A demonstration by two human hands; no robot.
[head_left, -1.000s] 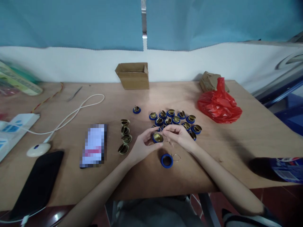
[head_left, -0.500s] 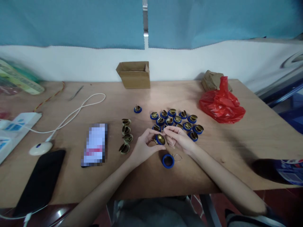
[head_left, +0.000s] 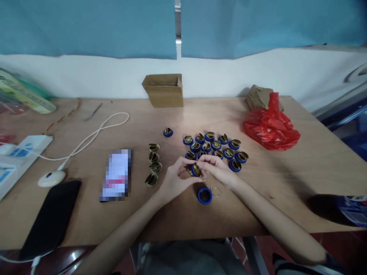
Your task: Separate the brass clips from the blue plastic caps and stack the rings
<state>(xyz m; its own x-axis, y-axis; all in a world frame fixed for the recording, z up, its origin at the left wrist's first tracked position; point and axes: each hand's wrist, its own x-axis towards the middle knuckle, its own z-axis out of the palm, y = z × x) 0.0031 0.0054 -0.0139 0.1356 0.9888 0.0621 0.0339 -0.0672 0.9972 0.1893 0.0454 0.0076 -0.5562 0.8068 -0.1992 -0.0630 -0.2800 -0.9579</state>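
Observation:
My left hand (head_left: 180, 173) is closed round a small brass piece with a blue ring (head_left: 195, 170), gripping it between thumb and fingers. Its domed brass side faces right. The fingers of my right hand (head_left: 213, 168) are pinched together at the upper right edge of that piece; what they hold, if anything, is too small to make out. Just below both hands lies an empty-looking blue ring (head_left: 204, 195), and beside it a thin wire loop (head_left: 216, 191). Behind the hands sit several brass pieces in blue rings (head_left: 216, 144). To the left, brass pieces without blue (head_left: 155, 167) form a column.
One blue-ringed piece (head_left: 168, 131) sits apart. A cardboard box (head_left: 166, 95) and a red plastic bag (head_left: 272, 131) are at the back. Two phones, one a black phone (head_left: 51, 217), a white cable (head_left: 97, 131) and a power strip (head_left: 34, 151) occupy the left. A dark bottle (head_left: 332, 208) lies right.
My right fingers have come in from just beside the brass piece to its upper edge. The piece has turned slightly in my left hand. The view has shifted a little.

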